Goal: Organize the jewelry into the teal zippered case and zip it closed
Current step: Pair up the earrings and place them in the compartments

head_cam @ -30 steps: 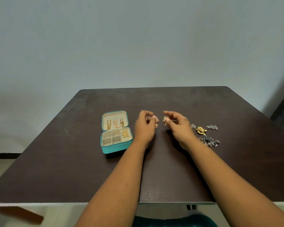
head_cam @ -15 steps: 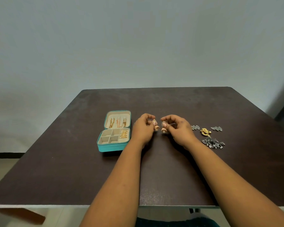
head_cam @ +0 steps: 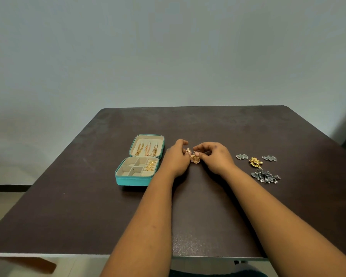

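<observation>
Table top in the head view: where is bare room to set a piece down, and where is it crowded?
Bare: the table from the far edge down to the teal case and hands, the left side beside the case, and the near strip outside the forearms. Crowded: the middle, where the left hand and right hand pinch gold earrings, and the loose jewelry at right.

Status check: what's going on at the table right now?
Both hands, left and right, pinching gold earrings. Case open, part filled. Loose pieces waiting right. Nothing blocking.

Plain home room: dark table (head_cam: 208,126), bare wall (head_cam: 168,56).
</observation>
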